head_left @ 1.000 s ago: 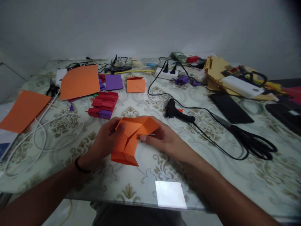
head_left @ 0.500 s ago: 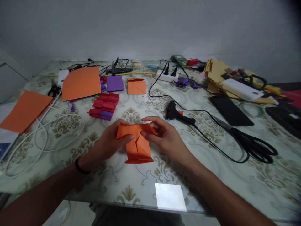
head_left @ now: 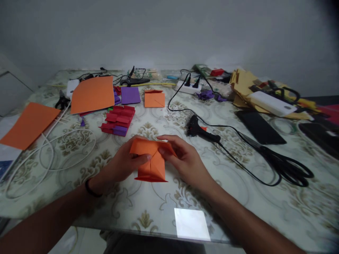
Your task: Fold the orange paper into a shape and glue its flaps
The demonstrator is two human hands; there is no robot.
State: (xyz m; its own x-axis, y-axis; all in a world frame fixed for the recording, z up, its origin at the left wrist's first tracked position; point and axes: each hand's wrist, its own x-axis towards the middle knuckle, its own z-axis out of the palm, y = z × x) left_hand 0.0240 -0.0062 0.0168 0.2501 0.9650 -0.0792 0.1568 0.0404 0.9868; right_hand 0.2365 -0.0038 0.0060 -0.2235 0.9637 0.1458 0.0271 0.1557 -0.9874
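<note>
Between my two hands is a folded orange paper (head_left: 152,169), its far edge flared wide and its near edge turned up in a narrow flap. My left hand (head_left: 126,158) grips its left side, thumb on top and fingers behind. My right hand (head_left: 182,158) grips the right side the same way, its index finger reaching over the far edge; some fingertips are hidden behind the paper. Beyond it lie a red folded paper piece (head_left: 120,118) with a purple part and another folded orange paper (head_left: 154,99).
A black glue gun (head_left: 201,129) lies right of my hands, its cord running past large black scissors (head_left: 283,162) and a dark phone (head_left: 261,126). A white power strip (head_left: 188,87) stands at the back. Left are orange sheets (head_left: 92,94) and a looped white cable (head_left: 50,151).
The folded orange paper has tilted and shifted slightly left in my hands, its far edge more raised. My right thumb has moved a little along it. Both hands keep their hold.
</note>
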